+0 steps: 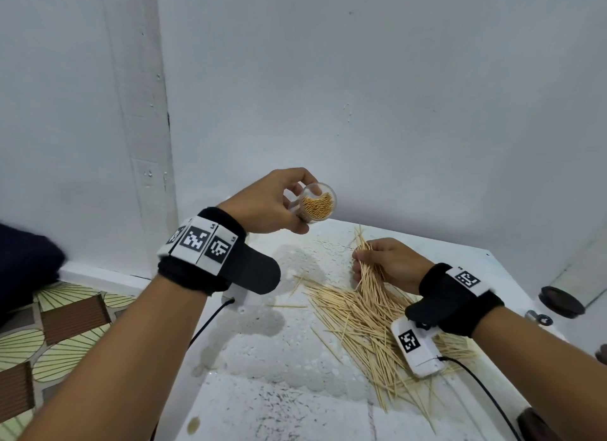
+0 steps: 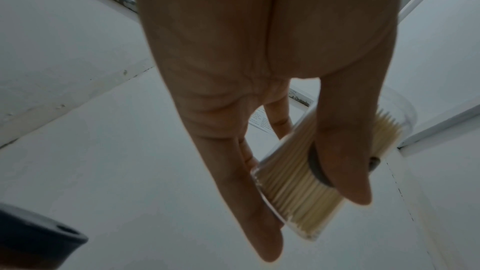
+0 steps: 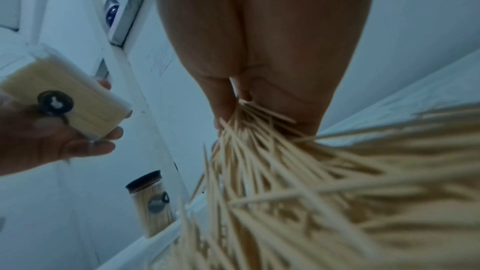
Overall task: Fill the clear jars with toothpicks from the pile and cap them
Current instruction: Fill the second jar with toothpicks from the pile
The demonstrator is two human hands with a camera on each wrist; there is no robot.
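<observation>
My left hand [image 1: 300, 211] holds a clear jar [image 1: 316, 205] tilted above the table's far edge, its open mouth toward me and toothpicks packed inside. In the left wrist view the thumb and fingers clasp the jar [image 2: 293, 184] round its side. My right hand [image 1: 359, 263] grips a loose bundle of toothpicks [image 1: 369, 278] lifted off the pile [image 1: 358, 325] spread over the white table [image 1: 279, 391]. The bundle [image 3: 259, 151] fans out below the fingers in the right wrist view. A second jar [image 3: 153, 206], full and closed with a dark cap, stands on the table's edge.
A black round lid [image 1: 562, 302] lies at the table's right edge beside a small metal piece [image 1: 538, 318]. Another dark object [image 1: 538, 424] sits at the front right. White walls close in behind. A patterned floor [image 1: 65, 325] lies to the left.
</observation>
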